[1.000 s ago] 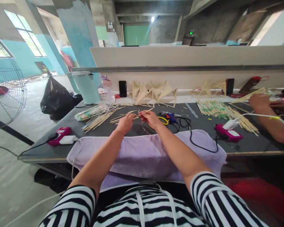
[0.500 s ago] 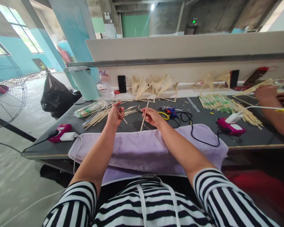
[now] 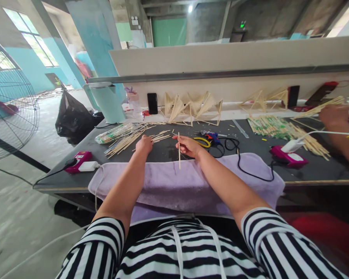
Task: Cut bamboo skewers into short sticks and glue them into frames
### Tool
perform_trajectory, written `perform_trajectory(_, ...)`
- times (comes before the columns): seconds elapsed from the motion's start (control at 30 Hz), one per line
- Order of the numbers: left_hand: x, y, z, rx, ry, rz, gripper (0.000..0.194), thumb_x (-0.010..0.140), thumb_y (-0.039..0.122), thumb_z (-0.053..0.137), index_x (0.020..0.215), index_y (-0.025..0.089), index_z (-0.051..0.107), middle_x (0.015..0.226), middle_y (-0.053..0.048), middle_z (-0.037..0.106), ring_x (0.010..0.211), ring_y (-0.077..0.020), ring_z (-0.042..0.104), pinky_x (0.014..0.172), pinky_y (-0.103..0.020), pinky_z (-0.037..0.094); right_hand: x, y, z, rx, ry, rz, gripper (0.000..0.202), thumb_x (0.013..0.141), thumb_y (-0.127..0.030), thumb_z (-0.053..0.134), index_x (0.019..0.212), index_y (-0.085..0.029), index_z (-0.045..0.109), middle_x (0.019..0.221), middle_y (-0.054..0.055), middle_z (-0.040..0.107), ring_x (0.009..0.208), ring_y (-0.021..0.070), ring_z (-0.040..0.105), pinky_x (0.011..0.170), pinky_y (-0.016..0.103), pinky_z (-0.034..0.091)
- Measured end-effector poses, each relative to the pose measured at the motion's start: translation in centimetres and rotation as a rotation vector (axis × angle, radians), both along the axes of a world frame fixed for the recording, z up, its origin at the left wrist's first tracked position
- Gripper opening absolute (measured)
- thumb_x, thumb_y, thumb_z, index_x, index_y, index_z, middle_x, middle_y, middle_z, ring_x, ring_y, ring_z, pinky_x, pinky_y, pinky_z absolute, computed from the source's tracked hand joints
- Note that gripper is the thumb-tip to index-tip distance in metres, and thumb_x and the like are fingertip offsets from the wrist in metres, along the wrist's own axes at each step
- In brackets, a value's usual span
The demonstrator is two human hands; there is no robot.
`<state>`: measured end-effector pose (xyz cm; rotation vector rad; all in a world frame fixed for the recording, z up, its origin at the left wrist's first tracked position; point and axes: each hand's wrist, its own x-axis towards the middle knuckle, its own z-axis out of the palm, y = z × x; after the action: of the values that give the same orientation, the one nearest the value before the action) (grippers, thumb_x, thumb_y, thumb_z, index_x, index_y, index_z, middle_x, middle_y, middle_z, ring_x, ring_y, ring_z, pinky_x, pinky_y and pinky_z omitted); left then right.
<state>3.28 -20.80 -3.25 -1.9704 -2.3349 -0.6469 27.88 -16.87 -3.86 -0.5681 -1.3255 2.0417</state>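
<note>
My right hand is closed on a thin wooden stick, held nearly upright over the table's front edge. My left hand lies back-up among loose sticks, its fingers curled and mostly hidden; what they pinch I cannot make out. Left of it a bundle of longer sticks is spread beside a plastic-wrapped pack of sticks. Along the back stand zigzag frames built of sticks.
A lilac towel covers the front edge. Yellow-handled pliers and a black cable lie right of my hands. Magenta power sockets sit at both sides. At far right, another person's hand holds sticks. A mint jug stands back left.
My left hand has turned over and moved down onto the loose sticks; the stick it held is no longer clearly seen. The stick in my right hand stands more upright.
</note>
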Motion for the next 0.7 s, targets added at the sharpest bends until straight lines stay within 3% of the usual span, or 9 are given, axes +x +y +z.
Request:
perform_trajectory(0.2,-0.1,-0.1,0.0,-0.082,0.017,0.127,0.021,0.083,0.032,0.05,0.088,0.017,0.063,0.105,-0.016,0.063,0.095,-0.0261,0.063,0.077,-0.034,0.046,-0.2,-0.2,-0.3,-0.03,-0.013,-0.006,0.021,0.085,-0.023,0.055,0.105,-0.019,0.05,0.064,0.001,0.062,0.043,0.0065,0.046,0.041,0.016,0.037)
perform_trajectory(0.4,-1.0,-1.2,2.0,0.139,-0.027,0.216,0.025,0.089,0.033,0.039,0.098,0.02,0.059,0.101,-0.011,0.066,0.096,-0.023,0.06,0.076,-0.031,0.042,-0.4,0.2,-0.7,-0.031,-0.018,-0.025,0.022,0.083,-0.019,0.055,0.104,-0.019,0.05,0.066,0.001,0.063,0.045,0.0071,0.05,0.043,0.017,0.041)
perform_trajectory(0.5,-1.3,-1.4,2.2,0.236,-0.073,0.19,0.02,0.084,0.034,0.047,0.088,0.02,0.061,0.091,-0.006,0.068,0.086,-0.0192,0.06,0.072,-0.027,0.04,-0.4,0.1,-0.6,-0.026,-0.02,-0.024,0.021,0.082,-0.019,0.057,0.103,-0.018,0.051,0.065,0.001,0.062,0.045,0.0071,0.049,0.041,0.017,0.04)
perform_trajectory(0.7,-1.0,-1.0,1.7,0.184,-0.08,0.054,0.017,0.079,0.032,0.052,0.084,0.021,0.064,0.082,-0.003,0.068,0.078,-0.0171,0.059,0.07,-0.026,0.04,-0.5,-0.1,-0.5,-0.007,-0.026,-0.022,0.019,0.083,-0.019,0.056,0.101,-0.017,0.053,0.065,0.001,0.063,0.045,0.0067,0.048,0.041,0.017,0.04)
